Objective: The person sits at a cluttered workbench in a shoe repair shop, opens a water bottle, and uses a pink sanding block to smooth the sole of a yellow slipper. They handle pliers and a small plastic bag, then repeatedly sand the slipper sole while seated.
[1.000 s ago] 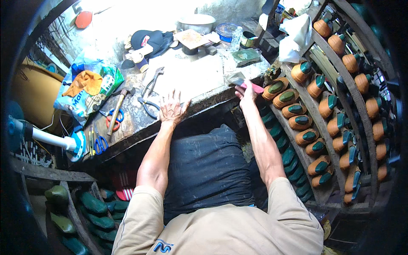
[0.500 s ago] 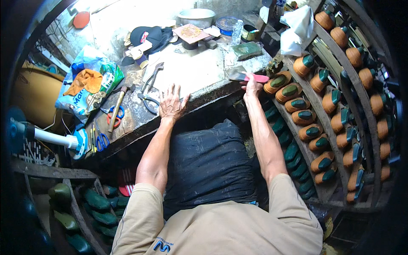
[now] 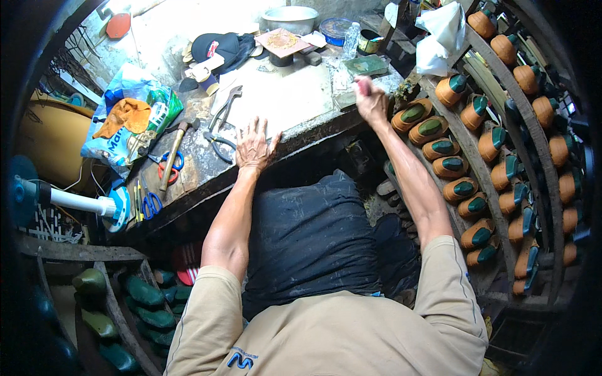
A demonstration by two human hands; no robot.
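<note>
Head view: the left hand (image 3: 253, 145) lies flat and spread, grasping nothing, on the worn grey table (image 3: 295, 100) beside metal pliers (image 3: 221, 128). The right hand (image 3: 370, 100) is blurred, raised near the table's corner; its grip cannot be told.

A crinkled plastic bag (image 3: 128, 116), blue, white and green with printed panels, lies on the bench well to the left of the left hand (image 3: 254, 145). A round blue-lidded tin (image 3: 335, 28) stands beyond the right hand (image 3: 371, 100).

Bright daylight on the workbench (image 3: 295, 94), dark fisheye rim, blurred right hand (image 3: 371, 100).
</note>
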